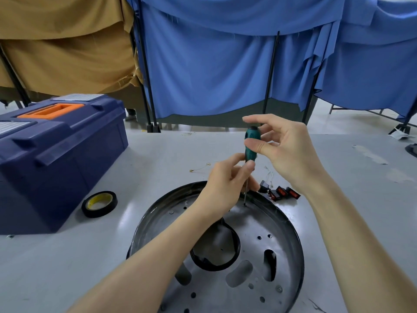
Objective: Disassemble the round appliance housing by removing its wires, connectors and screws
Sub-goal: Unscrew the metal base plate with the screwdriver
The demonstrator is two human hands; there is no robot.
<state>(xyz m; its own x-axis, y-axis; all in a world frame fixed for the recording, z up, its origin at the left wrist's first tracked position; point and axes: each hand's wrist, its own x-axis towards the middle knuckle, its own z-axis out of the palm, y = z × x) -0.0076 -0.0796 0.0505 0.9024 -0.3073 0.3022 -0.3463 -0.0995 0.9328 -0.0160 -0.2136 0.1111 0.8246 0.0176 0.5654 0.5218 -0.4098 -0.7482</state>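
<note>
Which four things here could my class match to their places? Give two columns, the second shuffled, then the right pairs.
Things: 1 screwdriver; 2 tape roll; 3 toolbox; 4 red switches.
Places: A left side of the table; B upright, held by left hand and right hand; C just beyond the far rim of the housing; D between toolbox and housing.
Pairs: 1-B; 2-D; 3-A; 4-C.

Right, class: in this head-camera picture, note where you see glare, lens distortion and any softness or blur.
Head view: overhead light glares on the grey table and the round housing with its metal plate; the wide-angle lens bows the curtain pole and stretches the forearms; the screwdriver, left hand and right hand look slightly soft; shadows are faint.
</note>
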